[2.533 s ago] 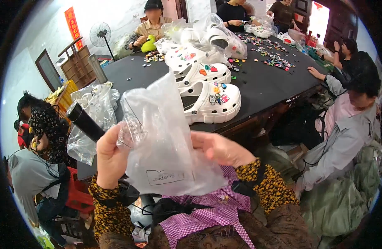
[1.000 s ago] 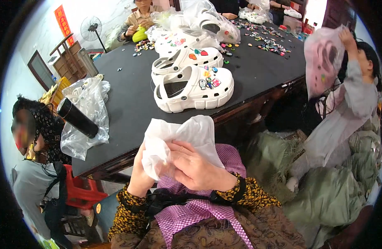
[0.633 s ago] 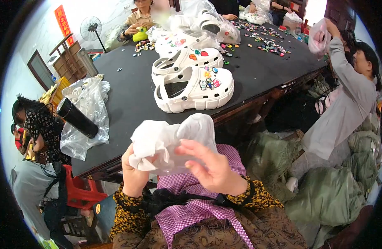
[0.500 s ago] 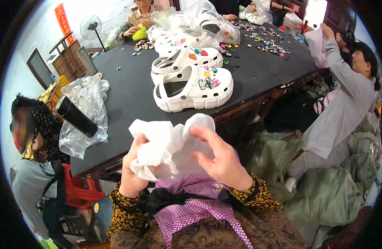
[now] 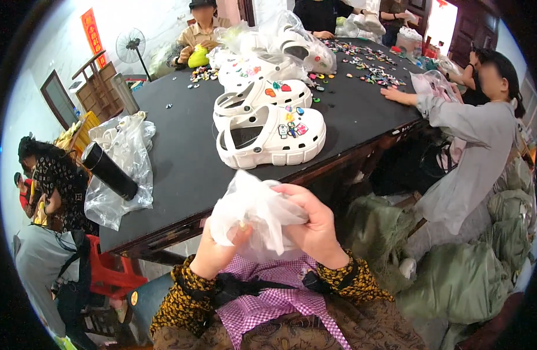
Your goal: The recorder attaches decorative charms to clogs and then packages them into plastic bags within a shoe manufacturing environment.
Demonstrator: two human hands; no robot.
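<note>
I have a clear plastic bag (image 5: 254, 219) bunched up between both hands at lower centre of the frame, just above my checked apron (image 5: 274, 303) and short of the near edge of the black surface (image 5: 181, 157). My left hand (image 5: 219, 254) grips the bag from below, its fingers clenched into the crumpled film with the thumb pressed on the front. My right hand (image 5: 315, 224) wraps over the top and right side, fingers curled tight around the wad.

By my judgement I am at the stage of working the bag in my hands, gathering or loosening it; which of the two I cannot tell.

Straight ahead, in the middle of the frame, a white platform clog (image 5: 271, 137) dressed with coloured charms lies on its sole, another white clog (image 5: 262, 96) touching it behind. If the bag is for a shoe, the next move calls for finding its mouth and spreading it wide.
</note>
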